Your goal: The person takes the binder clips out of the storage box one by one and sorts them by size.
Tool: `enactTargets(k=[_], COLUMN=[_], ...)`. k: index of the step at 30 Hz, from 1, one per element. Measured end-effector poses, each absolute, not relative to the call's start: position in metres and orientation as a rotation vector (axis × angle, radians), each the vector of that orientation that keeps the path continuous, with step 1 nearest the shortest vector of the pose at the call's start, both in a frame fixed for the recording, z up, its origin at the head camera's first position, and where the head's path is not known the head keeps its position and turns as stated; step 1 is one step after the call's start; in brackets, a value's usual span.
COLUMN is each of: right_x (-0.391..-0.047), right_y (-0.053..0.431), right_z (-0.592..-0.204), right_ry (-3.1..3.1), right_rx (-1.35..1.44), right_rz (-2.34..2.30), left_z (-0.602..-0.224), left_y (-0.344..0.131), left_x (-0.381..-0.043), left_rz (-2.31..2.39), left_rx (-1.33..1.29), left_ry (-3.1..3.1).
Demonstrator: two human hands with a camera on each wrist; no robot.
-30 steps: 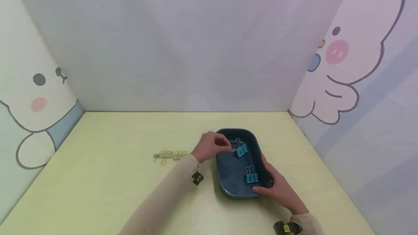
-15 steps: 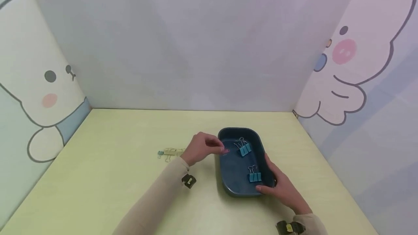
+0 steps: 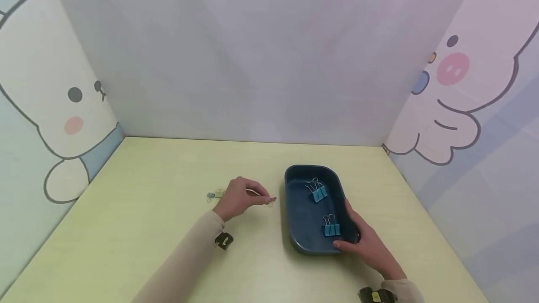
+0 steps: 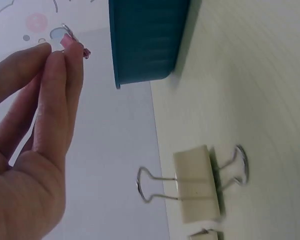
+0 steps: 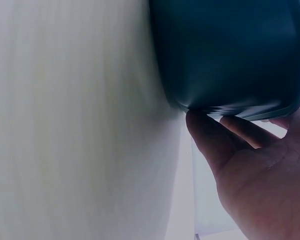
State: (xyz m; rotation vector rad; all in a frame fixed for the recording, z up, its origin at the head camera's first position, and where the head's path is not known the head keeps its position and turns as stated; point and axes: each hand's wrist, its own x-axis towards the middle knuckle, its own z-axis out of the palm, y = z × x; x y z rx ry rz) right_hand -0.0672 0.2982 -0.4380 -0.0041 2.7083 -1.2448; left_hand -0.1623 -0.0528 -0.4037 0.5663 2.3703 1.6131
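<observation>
My left hand [image 3: 241, 198] pinches a small pink binder clip [image 3: 273, 199] just left of the dark blue tray [image 3: 304, 233], above the table. The pink clip [image 4: 68, 41] shows at the fingertips in the left wrist view. My right hand [image 3: 366, 244] grips the tray's near right side, thumb over the rim; in the right wrist view its fingers lie against the outer wall [image 5: 230, 60]. Inside the tray lie two blue binder clips, one farther back [image 3: 319, 193] and one nearer [image 3: 331, 229].
Left of the tray, a small blue clip [image 3: 210, 195] and a cream binder clip [image 3: 219, 193] lie in a row, partly hidden by my left hand. The left wrist view shows a large cream binder clip [image 4: 196, 185] close up. Cartoon-printed walls [image 3: 261, 60] enclose the table.
My left hand has moved left, out of the tray and past its left rim, with the pink clip pinched in it. The right hand stays on the tray. The head view has shifted slightly.
</observation>
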Motion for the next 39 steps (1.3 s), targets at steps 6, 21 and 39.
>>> enactTargets(k=[6,21,39], right_x=[-0.067,-0.065,-0.067], right_y=[0.297,0.298,0.300], right_z=[-0.437,-0.439,-0.438], right_ry=[2.690,2.686,2.676], right_rx=[0.011,0.028,0.017], right_rz=[-1.253,-1.252,-1.269], left_z=[-0.410,-0.419,-0.435], left_y=[-0.082,-0.131,-0.161], left_x=[-0.151,-0.126,-0.127], left_rz=[1.570,1.312,1.004], left_rx=[0.530,0.530,0.308], left_ry=[2.452,2.840,3.093])
